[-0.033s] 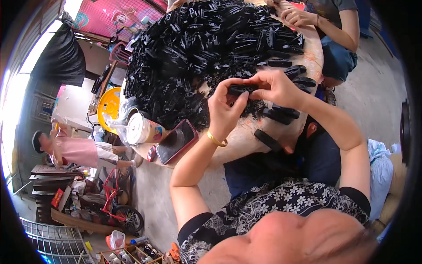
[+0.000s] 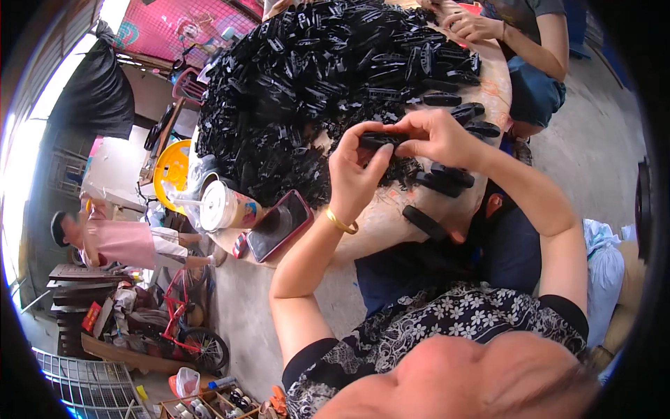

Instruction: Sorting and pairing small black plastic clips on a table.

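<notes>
Both my hands hold a small, long black plastic piece [image 2: 375, 141] above the near side of a round table. My left hand [image 2: 352, 167] pinches its left end between thumb and fingers. At the other end, the bent fingers and thumb of my right hand [image 2: 441, 142] are closed on it. Fingertips cover part of the piece. Beyond my hands spreads a large heap of black plastic parts [image 2: 307, 77], with smaller bits nearest me. Several larger oval black pieces lie apart along the right side, among them one oval piece [image 2: 424, 222] near the table's edge.
A phone [image 2: 280, 227] and a lidded drink cup [image 2: 222, 207] with a straw stand at the table's [image 2: 363, 234] left edge, beside a yellow basin [image 2: 172, 167]. A co-worker's hands [image 2: 471, 24] are at the far right. Another person [image 2: 118, 241] and a red bicycle [image 2: 183, 314] are at left.
</notes>
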The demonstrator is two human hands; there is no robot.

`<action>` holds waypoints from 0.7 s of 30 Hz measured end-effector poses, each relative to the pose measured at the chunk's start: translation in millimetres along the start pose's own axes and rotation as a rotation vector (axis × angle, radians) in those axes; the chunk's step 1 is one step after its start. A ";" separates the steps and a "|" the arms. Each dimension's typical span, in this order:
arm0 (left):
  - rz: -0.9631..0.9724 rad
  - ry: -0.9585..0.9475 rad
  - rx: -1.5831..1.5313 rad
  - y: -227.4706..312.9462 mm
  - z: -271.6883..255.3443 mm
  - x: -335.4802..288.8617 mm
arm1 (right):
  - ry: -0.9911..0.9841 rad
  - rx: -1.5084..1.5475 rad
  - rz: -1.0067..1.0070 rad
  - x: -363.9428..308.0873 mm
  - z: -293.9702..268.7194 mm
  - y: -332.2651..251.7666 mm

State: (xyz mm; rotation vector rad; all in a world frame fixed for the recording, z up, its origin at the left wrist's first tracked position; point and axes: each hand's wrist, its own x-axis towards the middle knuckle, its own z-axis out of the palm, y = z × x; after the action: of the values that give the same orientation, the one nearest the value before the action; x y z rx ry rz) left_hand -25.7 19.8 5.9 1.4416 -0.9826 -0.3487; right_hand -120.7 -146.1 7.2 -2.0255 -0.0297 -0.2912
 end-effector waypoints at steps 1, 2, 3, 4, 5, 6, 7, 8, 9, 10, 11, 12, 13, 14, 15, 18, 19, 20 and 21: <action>-0.011 0.004 -0.027 4.5 2.2 0.8 | -0.030 0.043 -0.038 0.5 -7.6 -0.7; 0.003 0.013 -0.052 3.9 7.5 2.5 | -0.002 0.157 -0.053 5.5 -15.1 10.1; 0.006 -0.074 0.081 5.3 10.1 1.2 | 0.026 0.270 -0.069 11.8 -22.2 25.1; 0.012 -0.157 0.219 8.4 9.2 -2.8 | 0.162 0.187 -0.128 18.4 -29.5 31.9; 0.019 -0.238 0.358 10.5 9.5 -6.2 | 0.263 -0.084 -0.132 17.4 -39.7 35.8; 0.209 -0.300 0.483 5.6 13.2 -8.7 | 0.291 -0.250 -0.179 16.3 -42.3 43.5; 0.193 -0.400 0.524 4.2 19.8 -8.6 | 0.320 -0.424 -0.219 14.5 -43.6 53.4; 0.210 -0.464 0.556 2.4 23.1 -9.8 | 0.283 -0.515 -0.254 15.4 -36.7 57.5; 0.226 -0.528 0.588 0.8 25.3 -9.6 | 0.263 -0.654 -0.264 14.2 -26.9 61.0; 0.278 -0.509 0.574 2.3 25.9 -7.8 | 0.177 -0.738 -0.234 11.8 -21.4 56.7; 0.276 -0.468 0.577 3.8 27.3 -0.2 | 0.090 -0.820 -0.202 11.7 -18.0 53.2; 0.321 -0.437 0.610 0.3 24.6 14.3 | 0.071 -0.847 -0.137 14.8 -15.5 55.5; 0.362 -0.405 0.647 -5.1 18.7 31.7 | 0.048 -0.813 -0.100 17.6 -14.3 54.7; 0.451 -0.310 0.776 -13.1 15.3 50.6 | 0.021 -0.782 -0.056 19.5 -13.8 54.8; 0.539 -0.208 0.902 -23.3 12.3 71.0 | -0.007 -0.754 -0.012 20.5 -13.7 54.7; 0.482 -0.226 1.092 -59.6 0.1 126.0 | 0.018 -0.715 -0.020 19.5 -9.5 49.5; 0.435 -0.281 1.161 -70.2 -2.9 137.8 | 0.038 -0.709 -0.026 19.8 -6.4 50.5; 0.372 -0.317 1.193 -73.2 -2.8 145.8 | 0.036 -0.706 -0.023 19.2 -4.7 50.5; 0.308 -0.353 1.224 -76.1 -2.5 152.7 | 0.046 -0.724 -0.025 19.6 -3.2 51.7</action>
State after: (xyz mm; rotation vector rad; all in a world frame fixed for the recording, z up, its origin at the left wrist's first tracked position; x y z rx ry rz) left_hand 92.0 -102.5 -10.8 2.2899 -1.8415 0.3276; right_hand -94.7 -174.7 -32.5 -2.7356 0.0929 -0.4040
